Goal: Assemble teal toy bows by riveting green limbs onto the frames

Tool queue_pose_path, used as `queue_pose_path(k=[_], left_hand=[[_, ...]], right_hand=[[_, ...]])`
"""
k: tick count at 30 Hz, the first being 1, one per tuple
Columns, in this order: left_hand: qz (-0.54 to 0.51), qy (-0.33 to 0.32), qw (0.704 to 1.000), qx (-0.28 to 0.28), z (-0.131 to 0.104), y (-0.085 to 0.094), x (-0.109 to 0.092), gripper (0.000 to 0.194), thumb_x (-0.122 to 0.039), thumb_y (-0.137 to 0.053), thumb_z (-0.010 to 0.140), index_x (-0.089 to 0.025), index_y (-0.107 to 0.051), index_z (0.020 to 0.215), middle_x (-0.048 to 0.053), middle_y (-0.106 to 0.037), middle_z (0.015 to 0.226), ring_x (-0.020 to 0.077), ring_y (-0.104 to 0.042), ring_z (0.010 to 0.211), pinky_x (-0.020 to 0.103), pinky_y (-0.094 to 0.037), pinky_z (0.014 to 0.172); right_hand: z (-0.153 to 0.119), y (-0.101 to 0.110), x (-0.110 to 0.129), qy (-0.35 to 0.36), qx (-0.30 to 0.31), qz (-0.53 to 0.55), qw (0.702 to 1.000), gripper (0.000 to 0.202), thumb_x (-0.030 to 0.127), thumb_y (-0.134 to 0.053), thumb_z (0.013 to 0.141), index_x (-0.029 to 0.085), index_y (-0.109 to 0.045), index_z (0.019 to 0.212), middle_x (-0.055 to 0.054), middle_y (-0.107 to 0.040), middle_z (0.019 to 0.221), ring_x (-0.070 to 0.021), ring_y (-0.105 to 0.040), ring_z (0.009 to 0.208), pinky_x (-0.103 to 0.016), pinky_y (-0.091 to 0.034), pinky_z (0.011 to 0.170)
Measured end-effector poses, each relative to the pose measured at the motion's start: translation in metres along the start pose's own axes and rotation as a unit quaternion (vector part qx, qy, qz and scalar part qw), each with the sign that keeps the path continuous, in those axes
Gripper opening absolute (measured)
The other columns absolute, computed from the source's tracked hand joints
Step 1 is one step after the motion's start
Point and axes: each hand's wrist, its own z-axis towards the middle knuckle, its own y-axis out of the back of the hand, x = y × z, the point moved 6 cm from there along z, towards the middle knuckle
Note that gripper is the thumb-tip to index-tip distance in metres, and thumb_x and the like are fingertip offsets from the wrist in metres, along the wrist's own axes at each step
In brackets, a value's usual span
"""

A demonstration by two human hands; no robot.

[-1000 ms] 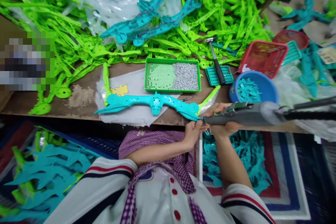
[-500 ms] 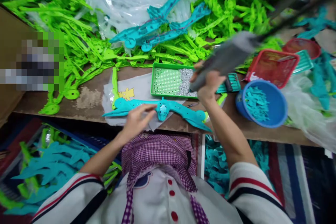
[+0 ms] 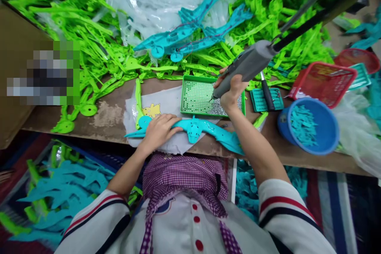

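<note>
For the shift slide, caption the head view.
Left hand on blue part; right hand holds driver over green tray.

Across the back of the bench point(image 3: 300, 162) I see a heap of lime-green parts point(image 3: 98, 27), with crumpled clear plastic point(image 3: 160, 0) and two long teal parts point(image 3: 175, 39) on top. To the right I have a blue bucket point(image 3: 329, 127) holding small teal pieces point(image 3: 303, 125), just beside a teal tray point(image 3: 256, 99) with a black-handled tool point(image 3: 268, 96) lying across it. Behind the bucket I find a red basket point(image 3: 333, 81). Below, at left, I see teal parts point(image 3: 59, 182) mixed with lime-green ones.
</note>
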Motion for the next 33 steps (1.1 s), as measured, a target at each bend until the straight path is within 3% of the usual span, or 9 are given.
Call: queue_pose_path(k=[6, 13, 16, 19, 23, 28, 33], left_hand=[[-0.009, 0.01, 1.0, -0.001, 0.0, 0.0, 0.0, 0.04, -0.05, -0.055, 0.098, -0.024, -0.068, 0.125, 0.009, -0.073, 0.117, 0.0267, -0.067, 0.106, 0.042, -0.05, 0.093], [-0.005, 0.016, 1.0, -0.008, -0.002, -0.001, 0.0, 0.04, -0.051, -0.054, 0.098, -0.026, -0.068, 0.126, 0.009, -0.073, 0.117, 0.0266, -0.067, 0.107, 0.041, -0.05, 0.093], [-0.006, 0.015, 1.0, -0.009, -0.002, 0.0, 0.0, 0.04, -0.051, -0.055, 0.097, -0.025, -0.068, 0.125, 0.009, -0.074, 0.116, 0.0269, -0.067, 0.107, 0.041, -0.051, 0.09], [-0.006, 0.018, 1.0, -0.013, -0.002, 0.0, 0.002, 0.041, -0.052, -0.055, 0.097, -0.024, -0.069, 0.124, 0.008, -0.074, 0.115, 0.0268, -0.067, 0.107, 0.04, -0.051, 0.09], [-0.013, 0.022, 1.0, -0.014, -0.001, -0.001, 0.005, 0.041, -0.052, -0.056, 0.096, -0.024, -0.07, 0.123, 0.008, -0.074, 0.115, 0.0281, -0.068, 0.106, 0.042, -0.052, 0.088], [-0.012, 0.03, 0.999, -0.008, -0.001, -0.002, 0.006, 0.041, -0.055, -0.055, 0.096, -0.026, -0.07, 0.122, 0.008, -0.075, 0.114, 0.0278, -0.067, 0.107, 0.041, -0.051, 0.089], [-0.004, 0.027, 1.0, -0.008, -0.001, -0.003, 0.005, 0.041, -0.055, -0.054, 0.096, -0.027, -0.069, 0.123, 0.008, -0.074, 0.115, 0.028, -0.067, 0.107, 0.041, -0.05, 0.09]], right_hand=[[-0.002, 0.0, -0.003, -0.014, 0.004, -0.022, 1.0, 0.06, 0.084, -0.046, 0.078, 0.025, -0.059, 0.083, 0.004, -0.053, 0.065, -0.0097, -0.053, 0.047, -0.027, -0.043, 0.046], [-0.003, -0.001, -0.004, -0.021, 0.004, -0.039, 0.999, 0.062, 0.086, -0.042, 0.078, 0.026, -0.058, 0.086, 0.004, -0.047, 0.061, -0.0116, -0.05, 0.047, -0.029, -0.04, 0.047], [0.003, 0.004, 0.02, -0.022, -0.017, -0.051, 0.998, 0.066, 0.09, -0.039, 0.075, 0.027, -0.057, 0.085, 0.004, -0.044, 0.059, -0.0134, -0.051, 0.048, -0.03, -0.041, 0.048], [0.005, 0.018, 0.065, -0.006, -0.036, -0.017, 0.999, 0.069, 0.095, -0.034, 0.073, 0.029, -0.056, 0.081, 0.004, -0.041, 0.056, -0.0138, -0.047, 0.043, -0.031, -0.039, 0.043], [-0.014, 0.039, 0.11, 0.027, -0.017, 0.045, 0.999, 0.065, 0.092, -0.047, 0.07, 0.029, -0.058, 0.08, 0.005, -0.043, 0.051, -0.0134, -0.044, 0.038, -0.029, -0.036, 0.037], [-0.047, 0.056, 0.092, -0.039, -0.055, -0.005, 0.998, 0.07, 0.095, -0.045, 0.065, 0.027, -0.054, 0.08, 0.004, -0.045, 0.056, -0.013, -0.046, 0.04, -0.03, -0.038, 0.038], [-0.042, 0.044, 0.081, -0.02, -0.02, 0.031, 0.999, 0.07, 0.094, -0.046, 0.067, 0.027, -0.056, 0.082, 0.003, -0.05, 0.061, -0.0127, -0.048, 0.042, -0.03, -0.04, 0.04]])
